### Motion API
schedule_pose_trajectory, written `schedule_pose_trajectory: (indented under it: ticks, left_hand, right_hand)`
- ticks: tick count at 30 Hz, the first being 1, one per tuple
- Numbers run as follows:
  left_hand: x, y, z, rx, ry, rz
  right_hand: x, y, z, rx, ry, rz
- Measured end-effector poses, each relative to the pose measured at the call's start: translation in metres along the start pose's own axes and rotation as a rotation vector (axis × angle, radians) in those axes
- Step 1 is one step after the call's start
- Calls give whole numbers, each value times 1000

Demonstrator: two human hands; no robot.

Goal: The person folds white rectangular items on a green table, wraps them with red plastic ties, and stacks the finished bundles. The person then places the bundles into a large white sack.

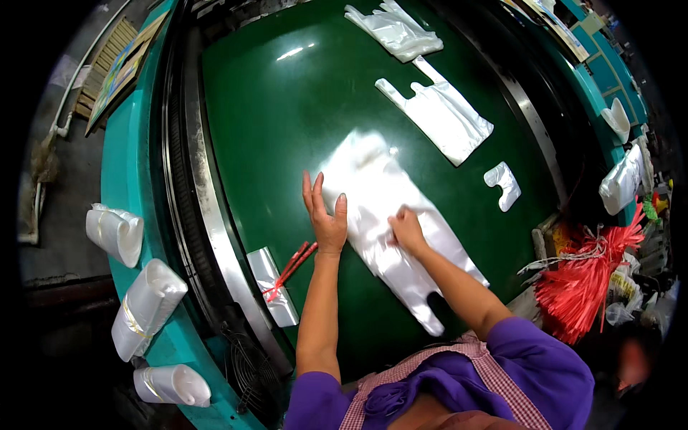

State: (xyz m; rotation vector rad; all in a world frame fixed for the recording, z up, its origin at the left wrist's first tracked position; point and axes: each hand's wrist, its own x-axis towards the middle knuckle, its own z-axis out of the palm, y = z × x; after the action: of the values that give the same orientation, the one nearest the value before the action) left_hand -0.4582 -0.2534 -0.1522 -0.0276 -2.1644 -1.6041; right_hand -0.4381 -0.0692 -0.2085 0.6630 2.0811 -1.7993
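Observation:
A white plastic vest-type bag, or a stack of them [383, 190], lies slantwise in front of me on the green work surface, its handles toward my body. Along its left edge my left hand [328, 223] is raised with the fingers spread, holding nothing. My right hand [408, 231] is closed in a fist over the middle of the bag. Whatever its fingers pinch is hidden beneath them. The bag's far end looks blurred. Left of my left forearm lies a folded plastic bundle [285, 309] with red ties [292, 268] on it.
More white bags [448, 118] and a bag pile [401, 32] lie at the far right, with a small plastic offcut [504, 185] nearer. Rolled bundles [147, 308] sit on the teal left ledge [118, 161]. Red plastic strips [577, 287] hang at right beside the metal rail [530, 118].

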Motion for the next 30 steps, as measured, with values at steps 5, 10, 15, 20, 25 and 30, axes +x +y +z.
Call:
schedule_pose_trajectory:
  ticks: [5, 10, 15, 20, 25, 30]
  left_hand:
    - [-89, -44, 16, 376, -271, 83]
    - [-134, -48, 16, 426, -262, 26]
    - [-131, -54, 22, 490, -259, 74]
    - [-129, -50, 19, 512, -248, 89]
    - [-133, -49, 19, 536, -229, 120]
    - [-139, -63, 31, 520, -172, 135]
  right_hand:
    - [65, -60, -47, 38, -113, -233]
    - [85, -10, -246, -826, 802, -636]
    - [71, 76, -273, -1125, 1015, -363]
    - [67, 70, -260, -1097, 1025, -437]
    - [70, 74, -260, -1013, 959, -536]
    - [64, 71, -273, -899, 873, -862]
